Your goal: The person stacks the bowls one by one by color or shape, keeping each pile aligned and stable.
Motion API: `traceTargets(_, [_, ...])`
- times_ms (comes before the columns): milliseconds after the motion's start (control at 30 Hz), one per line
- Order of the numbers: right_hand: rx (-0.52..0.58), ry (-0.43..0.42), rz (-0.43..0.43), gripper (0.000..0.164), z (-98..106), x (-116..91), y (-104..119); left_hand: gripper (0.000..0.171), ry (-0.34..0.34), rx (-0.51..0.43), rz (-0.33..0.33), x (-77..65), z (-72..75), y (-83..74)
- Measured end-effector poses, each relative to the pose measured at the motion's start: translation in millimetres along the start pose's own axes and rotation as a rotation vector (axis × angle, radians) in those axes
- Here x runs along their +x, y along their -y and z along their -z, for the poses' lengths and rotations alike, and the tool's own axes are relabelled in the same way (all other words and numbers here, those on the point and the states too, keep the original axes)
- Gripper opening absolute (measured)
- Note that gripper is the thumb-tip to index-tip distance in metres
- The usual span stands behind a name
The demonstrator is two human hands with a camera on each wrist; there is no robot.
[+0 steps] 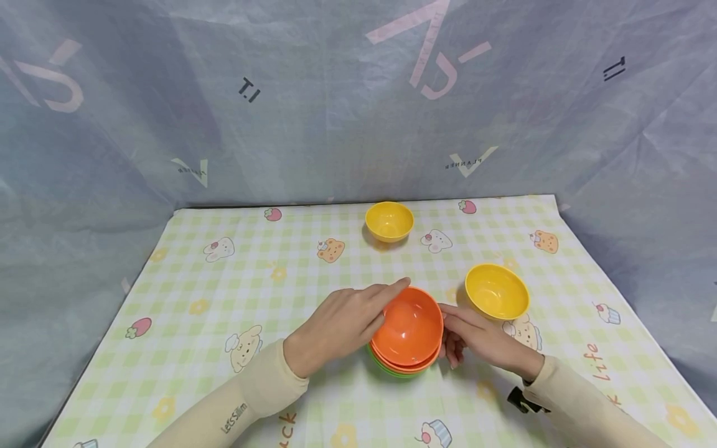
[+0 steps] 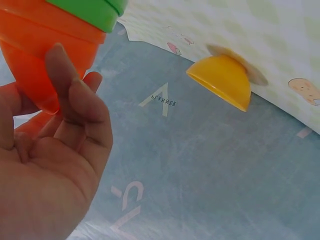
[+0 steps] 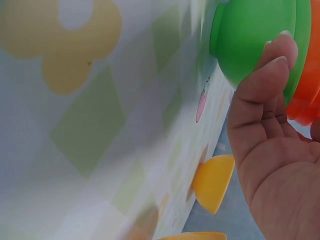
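Observation:
A stack of nested bowls stands upright near the middle of the table. At its top is an orange bowl (image 1: 407, 330), with more orange below it and a green bowl (image 3: 255, 35) at the bottom. My left hand (image 1: 342, 320) holds the left side of the orange bowl, fingers reaching along the far rim. In the left wrist view its fingertips lie against the orange wall. From the right, my right hand (image 1: 482, 336) holds the stack, its bent fingers on the green bowl's side in the right wrist view. Part of its fingers is hidden behind the bowls.
One yellow bowl (image 1: 495, 292) stands just beyond my right hand. Another yellow bowl (image 1: 389, 223) is near the table's back edge. A checked, cartoon-printed cloth (image 1: 201, 348) covers the table, and a grey-blue curtain (image 1: 313, 124) hangs behind it and along the sides.

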State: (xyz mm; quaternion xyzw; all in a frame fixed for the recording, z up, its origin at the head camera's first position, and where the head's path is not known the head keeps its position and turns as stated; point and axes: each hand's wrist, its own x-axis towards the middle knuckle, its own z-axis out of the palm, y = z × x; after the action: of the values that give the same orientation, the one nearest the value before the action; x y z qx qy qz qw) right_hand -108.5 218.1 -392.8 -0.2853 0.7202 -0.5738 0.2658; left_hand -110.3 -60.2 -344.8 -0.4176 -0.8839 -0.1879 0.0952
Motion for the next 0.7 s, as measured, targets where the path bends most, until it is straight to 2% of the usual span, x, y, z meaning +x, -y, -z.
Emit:
traceTargets(267, [0.002, 0.0, -0.01, 0.036, -0.8, -1.3, 0.7, 0.053, 0.028, -0.058, 0.011, -0.7, -2.8, 2.5])
traceTargets(433, [-0.004, 0.0, -0.011, 0.035, -1.0, -1.4, 2.8, 0.054, 0.068, -0.091, 0.029, -1.0, -3.6, 3.7])
traceTargets(700, [0.009, 0.021, 0.025, 0.035, 0.2, -0.9, 2.4, 0.055, 0.095, -0.113, 0.045, -0.5, -4.3, 4.9])
